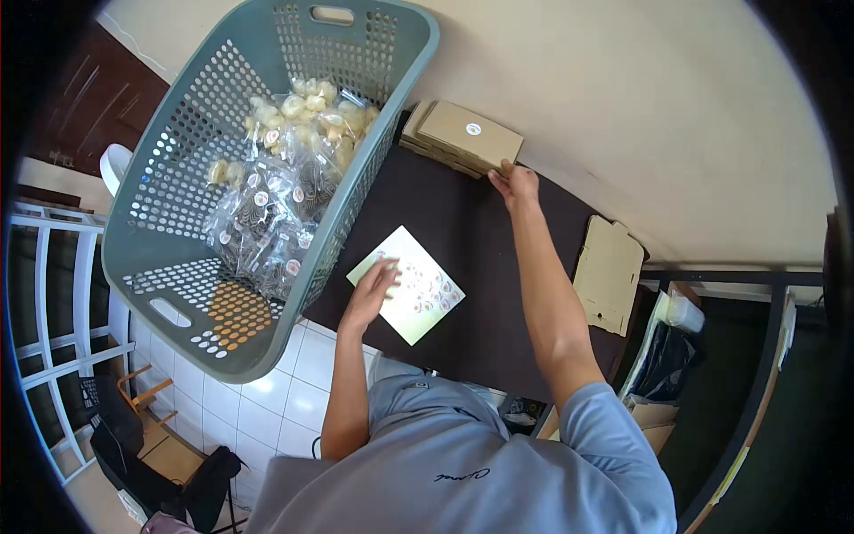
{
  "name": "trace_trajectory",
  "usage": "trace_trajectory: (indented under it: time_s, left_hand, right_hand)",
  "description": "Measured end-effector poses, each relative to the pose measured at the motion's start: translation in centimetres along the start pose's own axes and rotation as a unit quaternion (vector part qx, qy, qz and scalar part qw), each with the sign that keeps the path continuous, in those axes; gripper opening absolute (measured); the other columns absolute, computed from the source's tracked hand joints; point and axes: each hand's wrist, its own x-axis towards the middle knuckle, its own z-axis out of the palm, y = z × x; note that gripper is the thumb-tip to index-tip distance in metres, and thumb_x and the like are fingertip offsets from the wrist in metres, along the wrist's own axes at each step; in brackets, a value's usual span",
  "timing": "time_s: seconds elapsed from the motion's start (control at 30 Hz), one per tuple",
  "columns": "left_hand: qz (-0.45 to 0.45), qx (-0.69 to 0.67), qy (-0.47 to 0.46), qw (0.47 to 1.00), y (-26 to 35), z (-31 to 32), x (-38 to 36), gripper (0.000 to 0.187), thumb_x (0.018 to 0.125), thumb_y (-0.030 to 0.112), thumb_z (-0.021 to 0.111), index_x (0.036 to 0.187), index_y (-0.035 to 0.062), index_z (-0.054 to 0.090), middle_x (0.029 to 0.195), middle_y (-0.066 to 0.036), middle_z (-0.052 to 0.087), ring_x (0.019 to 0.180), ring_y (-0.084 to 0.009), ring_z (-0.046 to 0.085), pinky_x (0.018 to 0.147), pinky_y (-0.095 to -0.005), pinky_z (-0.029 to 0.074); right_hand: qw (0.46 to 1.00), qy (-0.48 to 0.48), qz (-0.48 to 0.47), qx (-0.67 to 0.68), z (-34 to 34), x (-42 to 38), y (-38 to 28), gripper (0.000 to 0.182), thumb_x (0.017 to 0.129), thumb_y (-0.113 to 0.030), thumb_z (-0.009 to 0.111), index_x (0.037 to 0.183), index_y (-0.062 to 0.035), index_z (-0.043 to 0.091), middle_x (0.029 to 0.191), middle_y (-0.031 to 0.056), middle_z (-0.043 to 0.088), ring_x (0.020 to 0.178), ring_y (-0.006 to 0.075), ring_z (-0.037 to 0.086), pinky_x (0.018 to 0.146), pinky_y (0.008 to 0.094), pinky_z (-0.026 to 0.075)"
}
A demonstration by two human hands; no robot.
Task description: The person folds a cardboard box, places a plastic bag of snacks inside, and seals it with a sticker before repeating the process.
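Observation:
My right hand (518, 185) reaches to the far side of the table, its thumb and fingers closed on the near right corner of a flat cardboard box (454, 127). That box bears a round white sticker (473, 129) and lies on top of a stack of similar boxes against the wall. My left hand (374, 292) rests over the left part of a sheet of round stickers (414, 311), fingers apart and slightly bent. The sheet lies flat and turned at an angle on the dark table (485, 329); its right half still carries several printed round labels.
A big green plastic basket (334, 227) stands at the left, holding clear bags (267, 205) of pale and dark striped pieces with round labels. An unfolded cardboard piece (609, 276) lies at the table's right end, near a shelf frame (765, 356). The wall (640, 116) bounds the back.

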Motion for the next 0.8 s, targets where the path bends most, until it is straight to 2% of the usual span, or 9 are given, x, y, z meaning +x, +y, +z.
trace_trajectory:
  time_s: [0.2, 0.23, 0.33, 0.4, 0.53, 0.6, 0.67, 0.73, 0.8]
  left_hand:
    - [-0.069, 0.017, 0.007, 0.997, -4.9, -1.3, -6.7, 0.036, 0.1, 0.031, 0.049, 0.128, 0.0086, 0.055, 0.111, -0.008, 0.064, 0.098, -0.0153, 0.061, 0.077, -0.0287, 0.049]
    - [-0.076, 0.026, -0.002, 0.997, -5.1, -1.2, -7.1, 0.035, 0.101, 0.029, 0.049, 0.129, 0.008, 0.054, 0.112, -0.008, 0.063, 0.098, -0.0154, 0.061, 0.077, -0.0284, 0.049]
    - [-0.088, 0.046, -0.028, 0.995, -4.9, -0.5, -7.0, 0.035, 0.101, 0.028, 0.049, 0.128, 0.007, 0.055, 0.113, -0.007, 0.063, 0.098, -0.0156, 0.061, 0.076, -0.028, 0.05]
    - [-0.074, 0.055, -0.026, 0.995, -4.3, 0.7, -6.0, 0.037, 0.099, 0.031, 0.052, 0.127, 0.008, 0.056, 0.11, -0.008, 0.063, 0.098, -0.0148, 0.061, 0.077, -0.0284, 0.049]
    - [-0.036, 0.044, -0.045, 0.997, -1.5, 4.4, -3.2, 0.037, 0.1, 0.03, 0.05, 0.128, 0.0075, 0.055, 0.113, -0.009, 0.063, 0.102, -0.0167, 0.061, 0.081, -0.0301, 0.048]
    - [-0.036, 0.017, -0.065, 0.997, 0.3, 6.1, -1.5, 0.038, 0.101, 0.033, 0.049, 0.13, 0.009, 0.053, 0.116, -0.01, 0.062, 0.104, -0.0187, 0.06, 0.085, -0.031, 0.047]
    - [-0.033, 0.004, -0.061, 0.998, 1.4, 7.6, 0.5, 0.039, 0.101, 0.034, 0.047, 0.131, 0.0088, 0.052, 0.116, -0.011, 0.061, 0.104, -0.0182, 0.06, 0.085, -0.0311, 0.047]
    - [-0.041, 0.038, -0.127, 0.99, 2.2, 8.0, 2.5, 0.041, 0.101, 0.036, 0.045, 0.133, 0.0098, 0.051, 0.116, -0.009, 0.061, 0.103, -0.0165, 0.059, 0.084, -0.0304, 0.048]
    - [-0.048, 0.062, -0.155, 0.985, 3.8, 9.0, 4.3, 0.042, 0.101, 0.037, 0.044, 0.134, 0.011, 0.05, 0.117, -0.008, 0.06, 0.103, -0.0166, 0.06, 0.084, -0.0304, 0.048]
  right_hand:
    - [0.999, 0.021, 0.031, 0.021, 3.4, 0.8, 0.3, 0.026, 0.093, -0.002, 0.05, 0.115, 0.0114, 0.048, 0.114, 0.0205, 0.049, 0.082, 0.0298, 0.063, 0.07, 0.0345, 0.065]
    - [0.998, 0.015, 0.029, 0.053, 3.5, 0.6, 0.4, 0.031, 0.093, -0.003, 0.051, 0.119, 0.0117, 0.047, 0.122, 0.0215, 0.047, 0.084, 0.031, 0.063, 0.067, 0.0359, 0.064]
    - [0.999, -0.03, 0.03, 0.029, 1.8, -0.8, 0.1, 0.028, 0.091, -0.009, 0.058, 0.109, 0.0103, 0.053, 0.109, 0.022, 0.057, 0.078, 0.027, 0.066, 0.061, 0.0328, 0.063]
    - [0.998, -0.035, 0.051, -0.004, -0.9, -2.1, -0.4, 0.027, 0.089, -0.012, 0.062, 0.111, 0.0016, 0.054, 0.106, 0.0155, 0.058, 0.077, 0.0246, 0.064, 0.06, 0.035, 0.062]
    - [0.997, 0.042, -0.007, -0.071, -12.8, -3.3, 0.2, 0.03, 0.085, -0.012, 0.069, 0.109, -0.002, 0.054, 0.107, 0.0109, 0.06, 0.085, 0.0261, 0.064, 0.066, 0.0384, 0.061]
    - [0.911, 0.19, -0.14, -0.338, -22.2, -1.6, 2.3, 0.03, 0.079, -0.018, 0.075, 0.1, -0.0023, 0.06, 0.1, 0.0126, 0.064, 0.084, 0.0277, 0.065, 0.07, 0.0398, 0.059]
    - [0.804, 0.322, -0.158, -0.474, -30.5, -3.8, 1.4, 0.036, 0.072, -0.024, 0.079, 0.096, -0.0022, 0.064, 0.097, 0.0165, 0.066, 0.084, 0.0339, 0.066, 0.077, 0.0417, 0.055]
    - [0.781, 0.388, -0.117, -0.475, -37.7, -6.6, 0.6, 0.043, 0.071, -0.028, 0.079, 0.102, -0.0023, 0.064, 0.105, 0.0203, 0.065, 0.092, 0.0391, 0.064, 0.085, 0.0422, 0.051]
    - [0.734, 0.427, -0.081, -0.523, -42.6, -9.2, 0.1, 0.044, 0.072, -0.03, 0.079, 0.103, -0.0023, 0.064, 0.11, 0.0197, 0.064, 0.102, 0.0379, 0.061, 0.091, 0.0431, 0.049]
